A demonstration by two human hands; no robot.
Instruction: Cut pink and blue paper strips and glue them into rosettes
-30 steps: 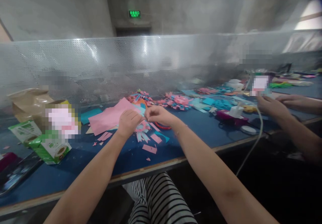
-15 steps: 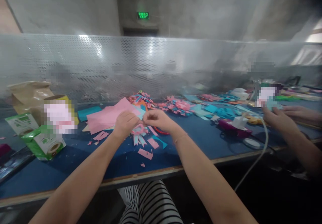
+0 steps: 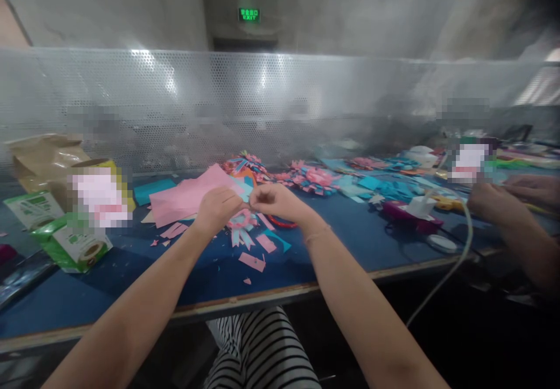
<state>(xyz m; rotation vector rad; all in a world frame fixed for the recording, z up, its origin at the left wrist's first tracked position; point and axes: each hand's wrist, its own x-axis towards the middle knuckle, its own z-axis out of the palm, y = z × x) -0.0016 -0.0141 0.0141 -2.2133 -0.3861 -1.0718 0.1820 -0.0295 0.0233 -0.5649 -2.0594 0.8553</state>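
My left hand (image 3: 217, 209) and my right hand (image 3: 280, 205) meet above the blue table, fingertips pinched close together. Whatever lies between the fingertips is too small and blurred to make out. Just below them is a pink and light blue paper rosette (image 3: 241, 228) with ribbon-like tails; whether the fingers touch it I cannot tell. Large pink paper sheets (image 3: 179, 196) lie beside and behind my left hand. Small pink paper strips (image 3: 252, 262) and a teal paper scrap (image 3: 280, 241) are scattered nearer the table's front. A red ring-shaped piece (image 3: 282, 223) shows partly under my right hand.
Finished-looking paper rosettes (image 3: 315, 179) and teal paper pieces (image 3: 394, 188) lie farther back. Green-white boxes (image 3: 72, 244) and a brown paper bag (image 3: 48, 158) stand left. Right are a purple tissue box (image 3: 413, 217), a white cable (image 3: 444, 287) and a co-worker's hands (image 3: 499, 202).
The view has tilted down slightly, shifting the scene upward. My hands stay pinched together over the same spot, with only slight finger movement.
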